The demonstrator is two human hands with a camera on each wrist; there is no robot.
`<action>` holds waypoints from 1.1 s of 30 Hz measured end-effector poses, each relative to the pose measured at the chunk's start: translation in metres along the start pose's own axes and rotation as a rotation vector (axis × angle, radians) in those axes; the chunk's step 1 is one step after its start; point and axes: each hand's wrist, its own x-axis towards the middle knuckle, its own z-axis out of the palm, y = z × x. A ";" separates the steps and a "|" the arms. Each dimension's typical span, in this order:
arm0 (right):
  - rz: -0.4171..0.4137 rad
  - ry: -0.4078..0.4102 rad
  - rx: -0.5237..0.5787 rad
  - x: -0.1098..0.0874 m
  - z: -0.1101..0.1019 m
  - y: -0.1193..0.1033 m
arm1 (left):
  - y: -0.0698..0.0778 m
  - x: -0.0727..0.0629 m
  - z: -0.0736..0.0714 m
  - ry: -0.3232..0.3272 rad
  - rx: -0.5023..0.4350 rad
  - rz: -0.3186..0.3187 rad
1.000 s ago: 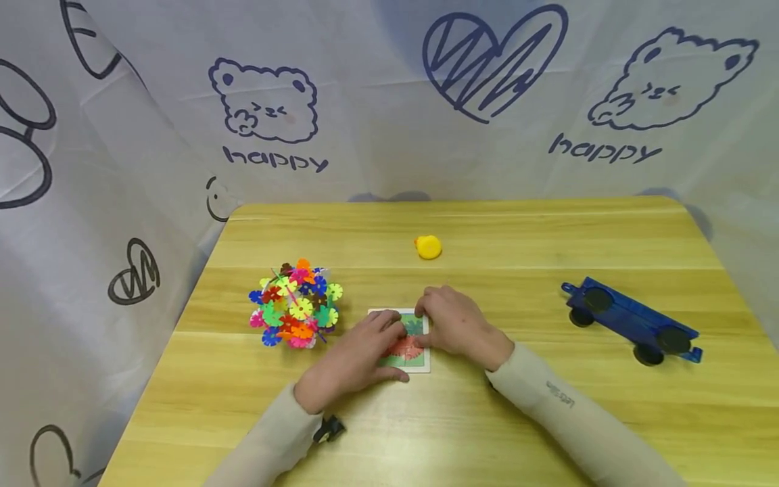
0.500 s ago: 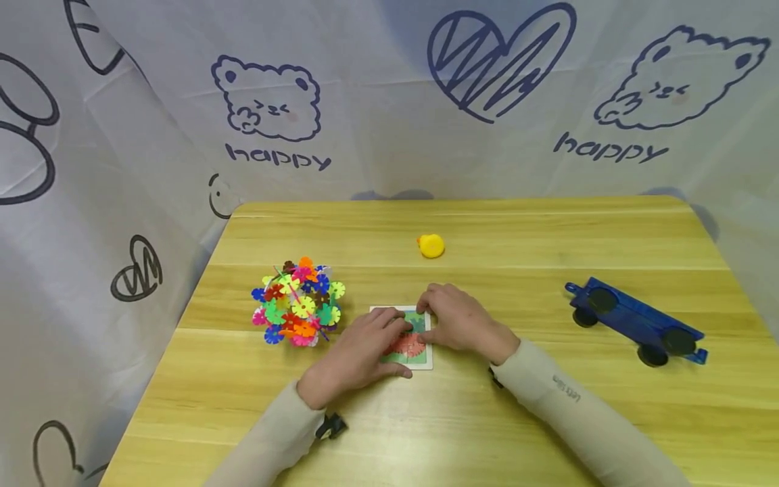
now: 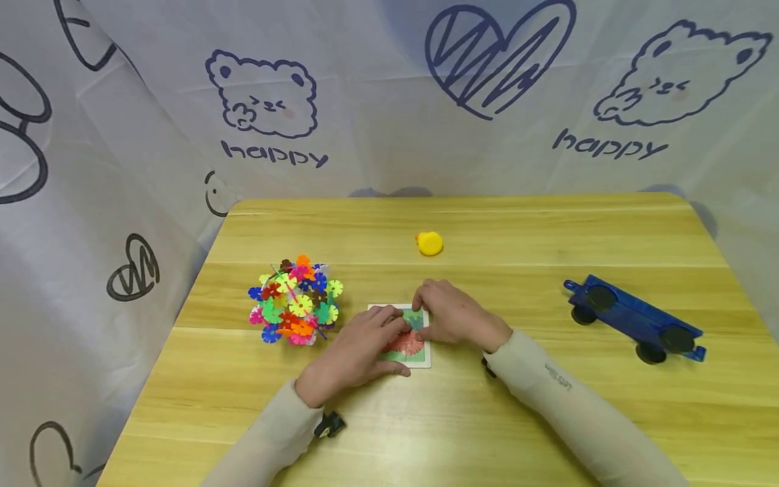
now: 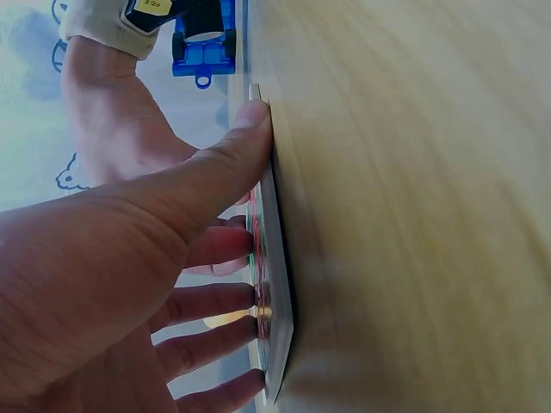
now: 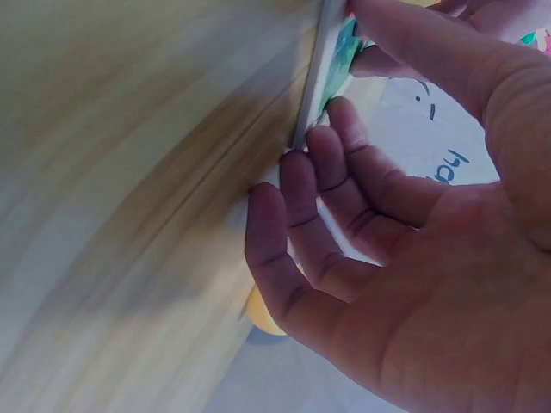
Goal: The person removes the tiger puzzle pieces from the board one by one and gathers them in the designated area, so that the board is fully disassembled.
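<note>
A small square picture puzzle [image 3: 415,346] with a white border and a red and green picture lies flat on the table. My left hand [image 3: 356,348] rests on its left part. In the left wrist view the nearly straight fingers [image 4: 211,303] touch its picture face, and the thumb lies at the near edge. At the upper right corner is my right hand [image 3: 455,314], its fingers [image 5: 299,185] bent loosely at the far border and its thumb over the right edge. The left hand hides much of the picture.
A ball of colourful flower-shaped discs [image 3: 298,308] stands left of the puzzle. Behind it sits a yellow toy duck [image 3: 430,243]. A blue toy vehicle [image 3: 639,318] with black wheels lies on the right of the wooden table [image 3: 517,433]. A printed white cloth [image 3: 377,101] hangs behind.
Both hands stay at the puzzle with almost no movement. The whole head view shifts slightly.
</note>
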 end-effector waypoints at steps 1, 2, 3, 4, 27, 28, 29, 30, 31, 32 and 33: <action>0.004 -0.015 0.002 0.001 0.000 0.000 | 0.000 0.000 0.000 -0.002 -0.006 -0.004; 0.006 -0.028 0.004 0.001 -0.001 -0.001 | 0.001 0.000 0.000 -0.004 -0.011 -0.008; 0.005 -0.039 0.007 0.001 -0.001 -0.001 | 0.001 0.000 -0.001 -0.007 -0.015 -0.012; 0.001 -0.045 0.013 0.002 -0.001 -0.001 | 0.001 0.000 -0.001 -0.009 -0.018 -0.016; 0.024 0.097 0.369 -0.011 -0.004 0.028 | 0.000 -0.001 -0.001 -0.018 -0.008 -0.024; 0.030 0.101 0.372 -0.013 -0.006 0.031 | 0.001 -0.001 -0.001 -0.021 -0.009 -0.026; 0.038 0.104 0.373 -0.015 -0.007 0.033 | 0.001 0.000 -0.001 -0.022 -0.011 -0.027; 0.046 0.106 0.373 -0.017 -0.008 0.036 | 0.001 0.000 -0.001 -0.022 -0.012 -0.028; 0.050 0.107 0.369 -0.019 -0.009 0.039 | 0.001 0.000 -0.001 -0.022 -0.012 -0.029; 0.058 0.107 0.365 -0.020 -0.010 0.041 | 0.001 0.000 -0.001 -0.021 -0.013 -0.031; 0.065 0.106 0.361 -0.022 -0.011 0.043 | 0.001 0.000 -0.002 -0.020 -0.014 -0.032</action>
